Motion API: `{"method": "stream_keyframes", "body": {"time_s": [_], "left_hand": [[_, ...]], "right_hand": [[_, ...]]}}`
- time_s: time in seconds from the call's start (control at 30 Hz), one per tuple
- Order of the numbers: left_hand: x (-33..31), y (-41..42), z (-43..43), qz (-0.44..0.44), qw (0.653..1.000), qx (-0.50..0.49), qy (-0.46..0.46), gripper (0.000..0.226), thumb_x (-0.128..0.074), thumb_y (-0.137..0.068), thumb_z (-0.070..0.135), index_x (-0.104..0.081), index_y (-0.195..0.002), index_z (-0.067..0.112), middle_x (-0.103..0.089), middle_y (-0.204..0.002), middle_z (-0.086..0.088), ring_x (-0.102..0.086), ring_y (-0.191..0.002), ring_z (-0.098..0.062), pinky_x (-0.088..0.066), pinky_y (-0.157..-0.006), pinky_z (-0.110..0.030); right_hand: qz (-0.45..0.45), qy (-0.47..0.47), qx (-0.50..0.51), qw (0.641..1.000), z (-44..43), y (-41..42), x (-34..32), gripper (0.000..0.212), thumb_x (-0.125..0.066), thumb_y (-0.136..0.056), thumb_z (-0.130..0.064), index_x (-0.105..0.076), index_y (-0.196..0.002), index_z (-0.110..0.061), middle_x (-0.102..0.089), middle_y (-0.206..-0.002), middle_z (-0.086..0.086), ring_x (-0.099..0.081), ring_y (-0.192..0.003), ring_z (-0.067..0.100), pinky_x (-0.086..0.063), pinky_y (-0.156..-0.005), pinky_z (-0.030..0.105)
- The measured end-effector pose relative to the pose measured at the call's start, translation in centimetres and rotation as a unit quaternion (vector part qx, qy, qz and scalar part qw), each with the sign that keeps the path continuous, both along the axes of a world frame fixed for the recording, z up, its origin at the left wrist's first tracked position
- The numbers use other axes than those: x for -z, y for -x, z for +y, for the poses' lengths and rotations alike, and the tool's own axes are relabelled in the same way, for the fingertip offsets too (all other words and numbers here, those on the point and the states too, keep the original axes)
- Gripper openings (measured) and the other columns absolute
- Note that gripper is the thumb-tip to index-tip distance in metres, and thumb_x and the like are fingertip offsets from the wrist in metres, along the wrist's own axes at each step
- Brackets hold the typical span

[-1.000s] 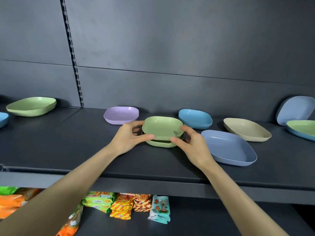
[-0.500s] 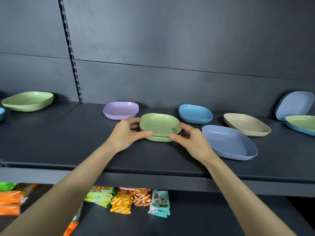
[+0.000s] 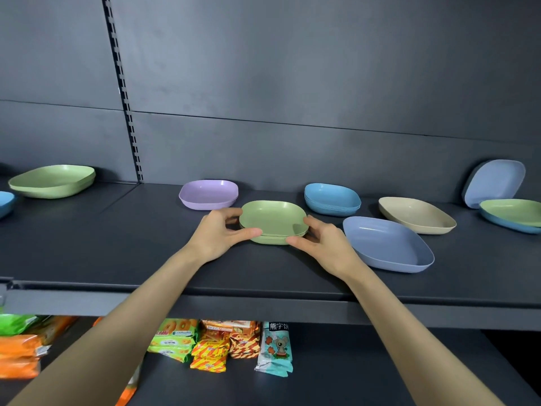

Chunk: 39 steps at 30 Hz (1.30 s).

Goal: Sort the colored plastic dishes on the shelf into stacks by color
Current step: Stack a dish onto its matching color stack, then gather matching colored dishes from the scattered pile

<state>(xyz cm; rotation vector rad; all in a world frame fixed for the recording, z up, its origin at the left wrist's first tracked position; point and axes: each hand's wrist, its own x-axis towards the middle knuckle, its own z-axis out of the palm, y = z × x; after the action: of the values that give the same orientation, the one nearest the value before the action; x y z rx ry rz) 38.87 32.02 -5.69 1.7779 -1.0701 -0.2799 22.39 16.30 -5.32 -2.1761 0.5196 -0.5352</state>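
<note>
A stack of small green dishes (image 3: 272, 219) sits mid-shelf. My left hand (image 3: 221, 234) grips its left rim, thumb in front and fingers behind. My right hand (image 3: 322, 244) grips its right rim the same way. Behind it stand a stack of purple dishes (image 3: 208, 194) and a stack of blue dishes (image 3: 332, 199). A large periwinkle dish (image 3: 386, 244) lies to the right, with a beige dish (image 3: 415, 215) beyond it. A large green dish (image 3: 52, 180) sits far left.
At far right a periwinkle dish (image 3: 494, 181) leans on the back wall behind a green dish nested in a blue one (image 3: 512, 213). A blue dish (image 3: 5, 202) shows at the left edge. Snack packets (image 3: 205, 344) lie on the lower shelf beneath the dark shelf (image 3: 117, 247).
The top green dish, tilted and raised a second ago, has settled flush onto the green stack. Both hands stay on its rims.
</note>
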Motion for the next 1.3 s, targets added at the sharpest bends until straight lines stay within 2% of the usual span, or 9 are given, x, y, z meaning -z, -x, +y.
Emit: {"method": "stream_keyframes", "body": {"time_s": [0.07, 0.2, 0.33, 0.4, 0.47, 0.57, 0.73, 1.0, 1.3], "left_hand": [[-0.2, 0.2, 0.2, 0.012, 1.000, 0.008, -0.001, 0.035, -0.078, -0.076, 0.027, -0.069, -0.110, 0.020, -0.071, -0.105, 0.014, -0.064, -0.102, -0.002, -0.047, -0.098, -0.027], [-0.7, 0.5, 0.6, 0.019, 0.999, 0.019, -0.025, 0.032, -0.078, -0.077, 0.024, -0.068, -0.107, 0.020, -0.071, -0.106, 0.013, -0.064, -0.101, 0.000, -0.046, -0.101, -0.029], [-2.5, 0.7, 0.8, -0.058, 0.996, 0.012, -0.072, 0.036, -0.076, -0.077, 0.033, -0.067, -0.105, 0.012, -0.071, -0.103, 0.003, -0.064, -0.094, -0.010, -0.047, -0.099, -0.037], [-4.2, 1.2, 0.7, -0.132, 0.986, -0.014, -0.099, 0.046, -0.072, -0.080, 0.037, -0.063, -0.116, 0.009, -0.065, -0.110, -0.001, -0.057, -0.100, -0.014, -0.040, -0.098, -0.024], [-6.4, 2.1, 0.4, -0.216, 0.968, -0.029, -0.124, 0.054, -0.067, -0.085, 0.037, -0.053, -0.131, 0.013, -0.056, -0.131, 0.001, -0.049, -0.122, -0.016, -0.030, -0.096, -0.017], [-9.7, 3.7, -0.7, -0.294, 0.946, -0.021, -0.138, 0.058, -0.063, -0.087, 0.040, -0.045, -0.138, 0.017, -0.046, -0.143, 0.001, -0.042, -0.130, -0.020, -0.030, -0.102, -0.024], [-14.1, 7.1, -4.3, -0.422, 0.898, -0.011, -0.127, 0.063, -0.062, -0.086, 0.045, -0.042, -0.140, 0.017, -0.047, -0.141, -0.007, -0.039, -0.132, -0.025, -0.031, -0.108, -0.040], [-17.0, 17.6, -11.8, -0.510, 0.858, 0.011, -0.059, 0.065, -0.057, -0.088, 0.050, -0.037, -0.142, 0.021, -0.048, -0.136, -0.002, -0.041, -0.126, -0.021, -0.030, -0.103, -0.033], [-16.8, 31.6, -20.4, -0.508, 0.861, 0.008, -0.025, 0.070, -0.056, -0.087, 0.053, -0.031, -0.145, 0.024, -0.044, -0.140, -0.001, -0.036, -0.131, -0.020, -0.022, -0.107, -0.033]], "right_hand": [[0.009, 0.014, 0.006, 1.000, 0.1, 0.0, -0.1, 0.053, -0.070, -0.085, -0.026, -0.053, -0.131, -0.007, -0.059, -0.114, -0.007, -0.057, -0.111, 0.010, -0.039, -0.087, 0.008], [0.030, 0.036, 0.015, 0.999, 0.5, 0.4, -0.7, 0.058, -0.071, -0.084, -0.029, -0.051, -0.131, -0.004, -0.058, -0.126, 0.004, -0.056, -0.114, 0.020, -0.043, -0.097, 0.026], [0.071, 0.097, 0.021, 0.993, 0.6, 0.6, -2.3, 0.057, -0.071, -0.083, -0.037, -0.055, -0.127, -0.006, -0.056, -0.122, 0.007, -0.053, -0.117, 0.025, -0.044, -0.099, 0.036], [0.070, 0.125, 0.028, 0.989, 0.0, 0.8, -3.7, 0.051, -0.069, -0.084, -0.036, -0.059, -0.124, -0.006, -0.055, -0.124, 0.005, -0.052, -0.119, 0.026, -0.042, -0.100, 0.033], [0.076, 0.167, 0.042, 0.982, -0.6, 1.5, -5.6, 0.046, -0.067, -0.087, -0.030, -0.057, -0.125, -0.005, -0.050, -0.134, 0.006, -0.047, -0.124, 0.025, -0.035, -0.101, 0.026], [0.077, 0.233, 0.063, 0.967, -2.3, 3.3, -8.8, 0.046, -0.066, -0.087, -0.028, -0.055, -0.128, -0.008, -0.045, -0.140, 0.008, -0.042, -0.129, 0.026, -0.032, -0.104, 0.030], [0.079, 0.314, 0.114, 0.939, -5.3, 8.6, -13.7, 0.051, -0.065, -0.088, -0.028, -0.049, -0.134, -0.010, -0.042, -0.143, 0.007, -0.038, -0.131, 0.027, -0.033, -0.107, 0.036], [0.090, 0.369, 0.198, 0.904, -11.2, 21.0, -17.7, 0.053, -0.064, -0.088, -0.026, -0.045, -0.137, -0.013, -0.042, -0.142, 0.007, -0.040, -0.128, 0.029, -0.038, -0.103, 0.045], [0.111, 0.397, 0.219, 0.884, -18.3, 35.4, -18.2, 0.056, -0.062, -0.089, -0.028, -0.041, -0.140, -0.014, -0.036, -0.147, 0.005, -0.035, -0.132, 0.028, -0.036, -0.105, 0.043]]}}
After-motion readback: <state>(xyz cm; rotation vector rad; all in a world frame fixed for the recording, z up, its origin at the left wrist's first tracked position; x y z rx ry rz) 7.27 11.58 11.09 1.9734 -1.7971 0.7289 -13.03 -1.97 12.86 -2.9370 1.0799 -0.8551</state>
